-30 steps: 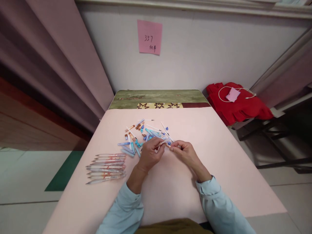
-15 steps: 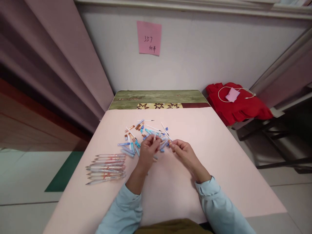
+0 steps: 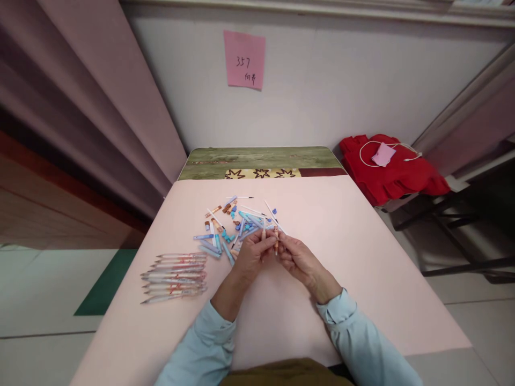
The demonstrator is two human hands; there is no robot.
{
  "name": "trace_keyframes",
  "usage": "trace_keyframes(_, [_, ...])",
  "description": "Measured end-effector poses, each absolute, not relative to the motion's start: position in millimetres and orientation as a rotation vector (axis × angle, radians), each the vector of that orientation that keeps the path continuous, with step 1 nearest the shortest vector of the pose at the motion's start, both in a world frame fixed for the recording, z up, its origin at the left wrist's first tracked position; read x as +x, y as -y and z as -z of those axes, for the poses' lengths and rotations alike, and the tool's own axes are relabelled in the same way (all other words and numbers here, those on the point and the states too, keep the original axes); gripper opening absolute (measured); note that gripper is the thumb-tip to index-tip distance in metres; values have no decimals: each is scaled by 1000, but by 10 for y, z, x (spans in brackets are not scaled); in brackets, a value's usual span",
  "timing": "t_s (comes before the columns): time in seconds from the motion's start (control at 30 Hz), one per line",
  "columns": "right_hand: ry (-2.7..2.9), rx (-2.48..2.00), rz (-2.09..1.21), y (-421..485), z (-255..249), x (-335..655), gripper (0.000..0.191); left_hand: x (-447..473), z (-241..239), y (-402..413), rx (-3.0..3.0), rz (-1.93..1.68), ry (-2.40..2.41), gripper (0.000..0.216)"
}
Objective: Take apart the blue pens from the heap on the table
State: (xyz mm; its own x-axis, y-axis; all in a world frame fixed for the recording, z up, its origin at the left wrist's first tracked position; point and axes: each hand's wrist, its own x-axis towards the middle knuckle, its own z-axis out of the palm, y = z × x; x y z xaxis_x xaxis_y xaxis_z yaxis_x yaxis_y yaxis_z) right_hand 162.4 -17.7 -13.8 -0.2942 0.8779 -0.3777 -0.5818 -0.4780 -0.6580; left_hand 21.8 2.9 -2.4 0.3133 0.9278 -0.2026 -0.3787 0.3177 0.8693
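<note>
My left hand (image 3: 250, 253) is closed, pinching a thin pale pen part (image 3: 263, 235) that stands nearly upright. Close beside it, my right hand (image 3: 300, 260) is closed on a brown-and-cream pen part (image 3: 276, 234), and the fingertips of both hands nearly meet there. Fingers hide the lower ends of both pieces. Just beyond the hands lies a loose spread of blue and turquoise pen barrels (image 3: 217, 241), small brown caps or clips (image 3: 227, 208) and white refills with dark tips (image 3: 252, 211). To the left, several whole pens (image 3: 173, 285) lie side by side in a row, tips pointing left.
A pale pink sheet (image 3: 341, 311) covers most of the table. At its far edge shows a green patterned tabletop (image 3: 265, 156). A pink note (image 3: 244, 60) is stuck on the wall. Right of the table, red cloth (image 3: 402, 179) carries a white cable (image 3: 364, 155).
My hands have come together. The brown-and-cream part in my right hand has shifted left and now stands nearly upright beside the pale part in my left hand.
</note>
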Motion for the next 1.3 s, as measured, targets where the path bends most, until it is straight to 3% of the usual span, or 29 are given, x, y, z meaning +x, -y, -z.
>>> trace_keyframes(0.33, [689, -1015, -1804, 186, 214, 1648, 36, 151, 24, -92, 606, -1052, -777, 18])
trace_keyframes(0.47, [666, -1087, -1601, 153, 227, 1713, 36, 144, 7, -85, 611, -1002, -766, 20])
trace_keyframes(0.73, [1254, -1253, -868, 245, 176, 1674, 18, 185, 18, -57, 733, -989, -761, 17])
trace_keyframes(1.07, [1227, -1195, -860, 292, 85, 1640, 16, 232, 10, 0, 829, -966, -759, 19])
trace_keyframes(1.3, [1175, -1316, -826, 42, -74, 1758, 25, 213, -1, -4, 1017, -932, -807, 27])
